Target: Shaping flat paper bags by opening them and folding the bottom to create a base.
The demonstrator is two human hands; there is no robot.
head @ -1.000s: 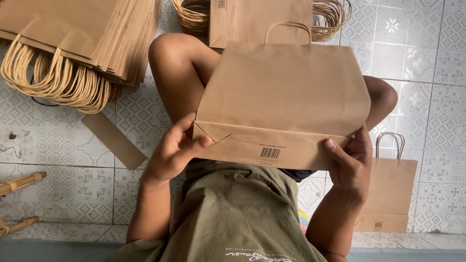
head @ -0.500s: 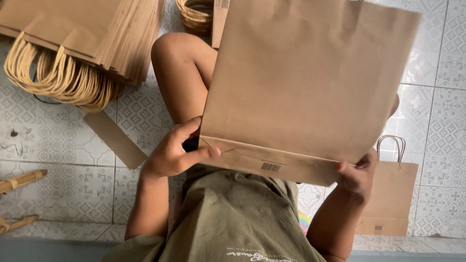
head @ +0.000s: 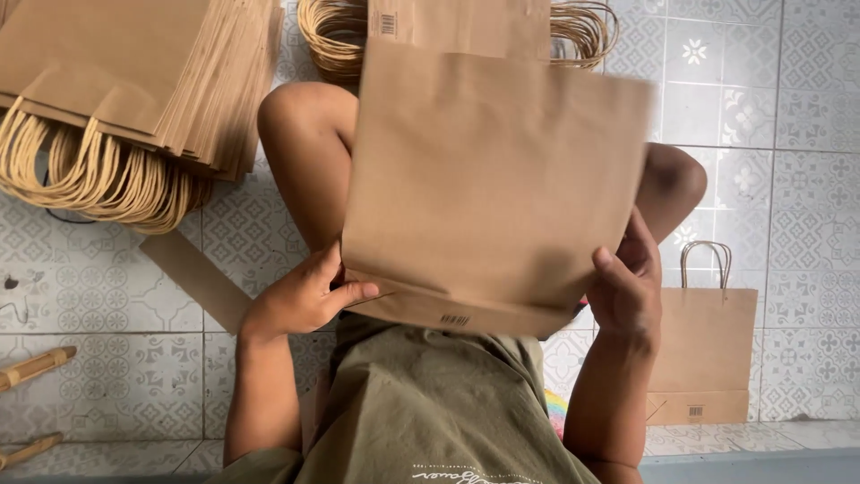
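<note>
Since earlier frames we have swung brown paper bag (head: 488,179) up: broad flat side faces us now, handle out of sight, folded bottom with barcode toward our lap. Bag hangs over our bent knees, above patterned tile floor (head: 107,296). Our left hand (head: 300,296) pinches bottom-left corner, thumb on fold. Our right hand (head: 627,287) grips bottom-right edge, thumb on front. Stack of flat bags (head: 134,81) with twisted handles at left; single handled bag (head: 703,354) lies flat at right.
</note>
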